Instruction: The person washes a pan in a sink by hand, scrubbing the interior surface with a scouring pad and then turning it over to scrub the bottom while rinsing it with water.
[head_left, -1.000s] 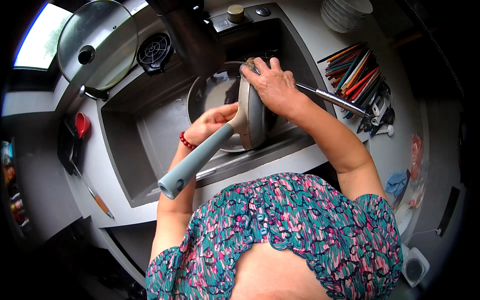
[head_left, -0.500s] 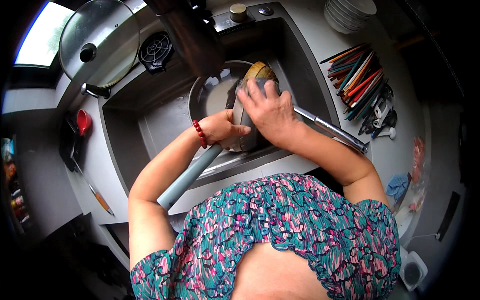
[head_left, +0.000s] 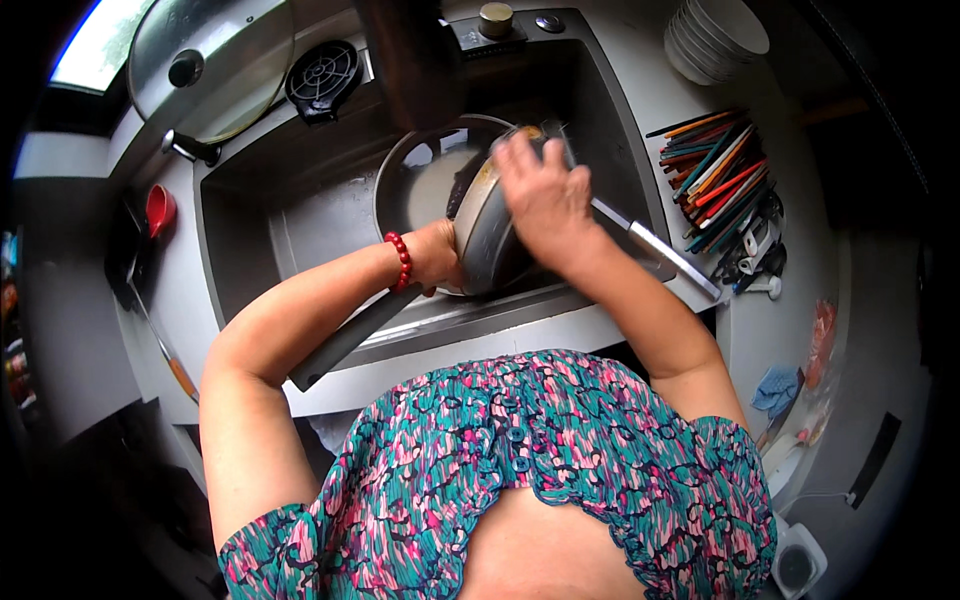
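Observation:
Above the sink (head_left: 245, 225), a frying pan (head_left: 485, 235) is tipped on its side, its grey handle (head_left: 345, 345) pointing down-left under my left forearm. My left hand (head_left: 437, 255), with a red bead bracelet (head_left: 400, 262), closes on the pan where the handle joins. My right hand (head_left: 548, 200) lies over the pan's far right part, fingers stretched and apart, slightly blurred; anything under its palm is hidden. A yellow-brown patch shows by its fingertips. Behind, a larger round pan (head_left: 425, 185) holds cloudy water; a metal handle (head_left: 675, 260) crosses the sink's right edge.
A dark, blurred faucet (head_left: 410, 65) juts over the sink. A glass lid (head_left: 225, 75) and a black round rack (head_left: 325, 80) stand at the back left. Left lies a red scoop (head_left: 160, 210). On the right are stacked white bowls (head_left: 700, 45), many chopsticks (head_left: 720, 180) and a blue cloth (head_left: 775, 390).
The frying pan has turned and tilted, so its side shows more and the yellow-brown patch less. My right hand has shifted slightly on it. My left elbow has moved outward.

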